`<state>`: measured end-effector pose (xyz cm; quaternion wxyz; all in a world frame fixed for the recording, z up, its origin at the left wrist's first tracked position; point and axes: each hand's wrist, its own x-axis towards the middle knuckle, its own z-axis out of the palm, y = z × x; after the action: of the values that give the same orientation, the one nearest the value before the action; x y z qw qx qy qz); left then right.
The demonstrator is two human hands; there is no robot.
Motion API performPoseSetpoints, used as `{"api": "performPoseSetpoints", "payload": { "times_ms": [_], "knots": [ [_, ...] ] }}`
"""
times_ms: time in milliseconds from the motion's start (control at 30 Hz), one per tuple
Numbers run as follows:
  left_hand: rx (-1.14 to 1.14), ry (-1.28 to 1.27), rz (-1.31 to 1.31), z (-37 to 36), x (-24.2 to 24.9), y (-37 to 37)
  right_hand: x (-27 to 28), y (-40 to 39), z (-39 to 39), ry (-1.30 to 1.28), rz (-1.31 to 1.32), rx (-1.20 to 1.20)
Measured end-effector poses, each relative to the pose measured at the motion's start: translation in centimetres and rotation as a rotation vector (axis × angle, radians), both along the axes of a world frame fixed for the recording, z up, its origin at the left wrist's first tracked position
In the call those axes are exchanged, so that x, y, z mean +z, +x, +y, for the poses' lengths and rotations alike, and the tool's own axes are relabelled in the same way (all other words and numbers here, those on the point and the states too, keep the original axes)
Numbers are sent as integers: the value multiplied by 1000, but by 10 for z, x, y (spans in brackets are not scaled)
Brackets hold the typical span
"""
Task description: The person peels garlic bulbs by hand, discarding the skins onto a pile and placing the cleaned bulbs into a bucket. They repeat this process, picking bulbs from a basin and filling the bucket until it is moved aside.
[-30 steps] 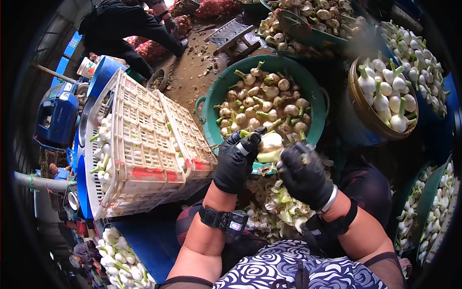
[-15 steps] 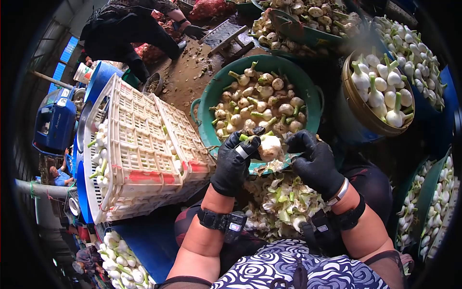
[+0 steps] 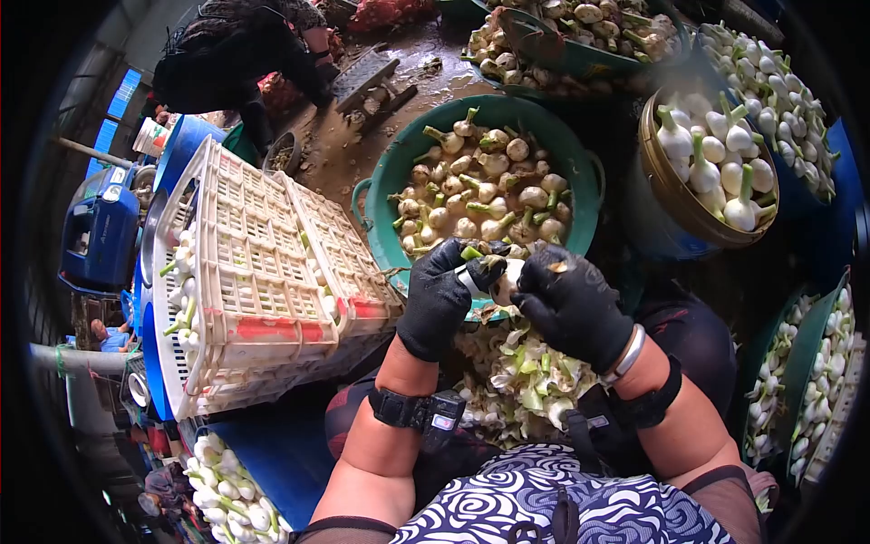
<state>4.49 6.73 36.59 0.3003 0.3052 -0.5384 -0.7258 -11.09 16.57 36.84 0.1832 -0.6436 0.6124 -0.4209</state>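
Right hand (image 3: 569,304) has closed back in over the onion bulb (image 3: 506,276), fingers wrapped round it, while the left hand (image 3: 441,295) pinches its stalk end, right at the green tub (image 3: 390,195) near rim. Peeling's mid-way, looks like.

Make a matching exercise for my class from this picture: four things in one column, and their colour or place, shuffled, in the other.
Things:
1. tub of unpeeled bulbs
2. woven basket of peeled bulbs
3. slatted plastic crate
4. pile of peelings

Descriptions:
A. white, tilted, at the left
B. teal, just beyond the hands
C. on the lap, under the hands
D. brown, at the upper right

Pairs: 1-B, 2-D, 3-A, 4-C
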Motion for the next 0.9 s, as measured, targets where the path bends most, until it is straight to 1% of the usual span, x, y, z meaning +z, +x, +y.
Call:
{"api": "performPoseSetpoints", "payload": {
  "times_ms": [33,100,167,200,233,300,333,367,433,467,533,567,633,667,700,767,800,867,900],
  "knots": [
    [5,-7,3,-3,-5,2,0,8,3,42,-14,-6],
    [97,27,-68,-5,-9,4,-10,21,12,198,89,131],
    [105,30,-46,-7,-8,5,-28,29,22,311,182,279],
    [109,59,-29,-5,-6,4,-28,26,21,307,89,254],
    [113,91,-9,-4,-5,4,-27,22,16,238,43,180],
    [88,108,-32,-5,-6,6,-7,4,12,411,-194,52],
    [62,122,-57,-5,-6,7,-2,-1,10,258,-236,-71],
    [59,123,-57,-4,-6,5,0,-4,10,192,-280,-120],
    [84,225,90,-1,-5,1,-6,3,2,-60,-459,-231],
    [82,226,89,1,-6,0,-5,7,-1,-59,-459,-234],
    [108,332,163,3,-8,-4,3,14,-6,207,-1165,-263],
    [106,332,162,2,-8,-4,3,12,-5,206,-1165,-264],
    [60,380,221,-1,-9,-3,1,7,1,290,-1220,-93],
    [61,400,157,-1,-8,-2,-10,10,3,265,-1083,-43],
    [60,-85,-91,-5,-37,6,-12,16,5,203,-982,19],
    [-21,102,-77,-5,-31,8,-10,6,8,265,-775,79],
    [-24,104,-77,-8,-42,11,-9,1,10,266,-776,76],
    [-32,-719,-313,-20,-76,24,-3,-4,14,399,-888,538],
    [-20,-447,-380,-21,-77,28,4,-1,19,541,-1052,611]
  ]
}}
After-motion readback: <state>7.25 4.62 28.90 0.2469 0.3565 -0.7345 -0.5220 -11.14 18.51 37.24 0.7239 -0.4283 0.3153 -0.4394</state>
